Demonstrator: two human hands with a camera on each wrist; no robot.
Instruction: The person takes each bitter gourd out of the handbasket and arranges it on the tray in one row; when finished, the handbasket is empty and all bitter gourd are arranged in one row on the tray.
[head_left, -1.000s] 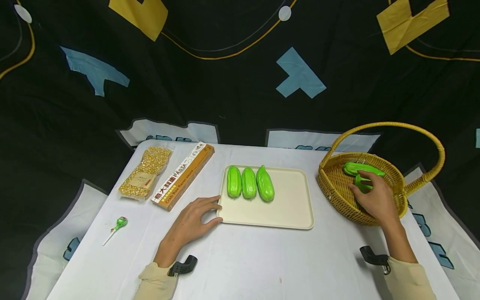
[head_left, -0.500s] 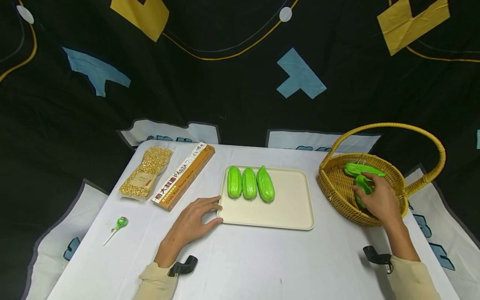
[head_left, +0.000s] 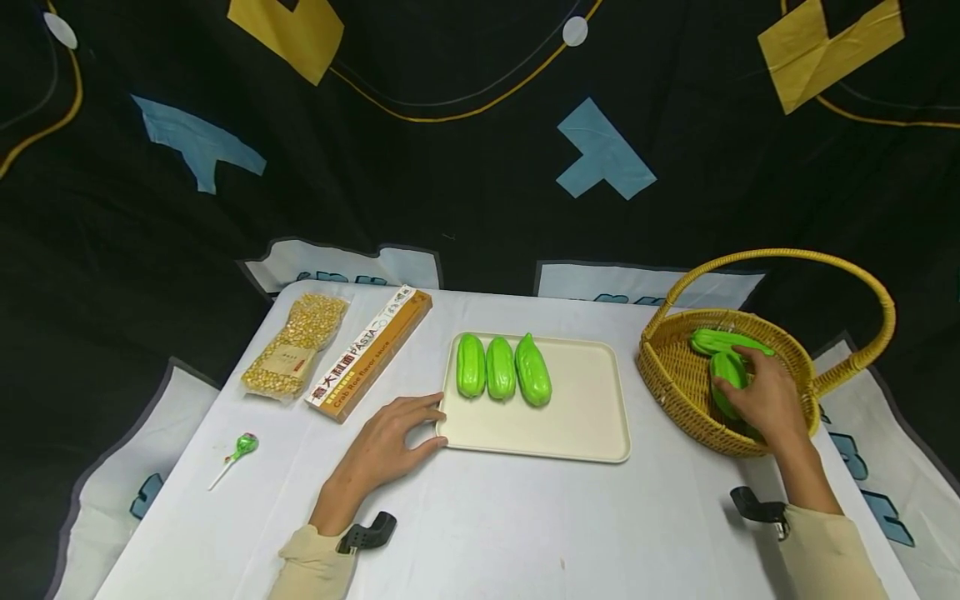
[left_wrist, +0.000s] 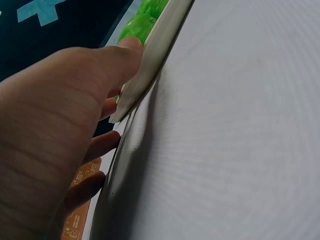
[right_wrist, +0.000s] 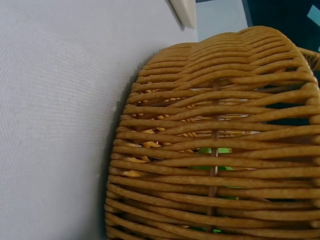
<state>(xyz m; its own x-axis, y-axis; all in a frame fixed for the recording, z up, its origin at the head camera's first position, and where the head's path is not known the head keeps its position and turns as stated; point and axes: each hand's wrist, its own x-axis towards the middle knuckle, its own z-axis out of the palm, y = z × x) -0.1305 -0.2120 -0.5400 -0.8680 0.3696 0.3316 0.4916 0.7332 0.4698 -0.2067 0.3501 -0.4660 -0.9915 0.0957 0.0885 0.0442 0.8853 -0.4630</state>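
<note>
Right hand (head_left: 768, 396): positioned inside the yellow wicker basket (head_left: 667, 404) at the right of the frame. The thumb and fingers are bent around the near green gourd (head_left: 726, 364) and grip it. This ribbed gourd lies within the basket, its far end close to the second basket gourd (head_left: 711, 341), which lies crosswise behind it. The arched handle (head_left: 780, 253) rises over the basket toward the upper right. In the right wrist view, the woven wall hides the hand; patches of green show through the gaps.

Left hand (head_left: 390, 437): placed left of the frame's centre, thumb and fingers extended and spread apart. The fingertips touch the left edge of the cream rectangular tray (head_left: 581, 404); the thumb rests at its lower left corner.

Tray contents: three green gourds (head_left: 501, 368), set side by side in the tray's left half.

Table (head_left: 525, 533), left part of the frame: a clear bag of corn kernels (head_left: 311, 321) lies beside a pasta box (head_left: 371, 354), which is placed diagonally. A green-wrapped lollipop (head_left: 245, 443) lies below the bag, stick toward the lower left.
</note>
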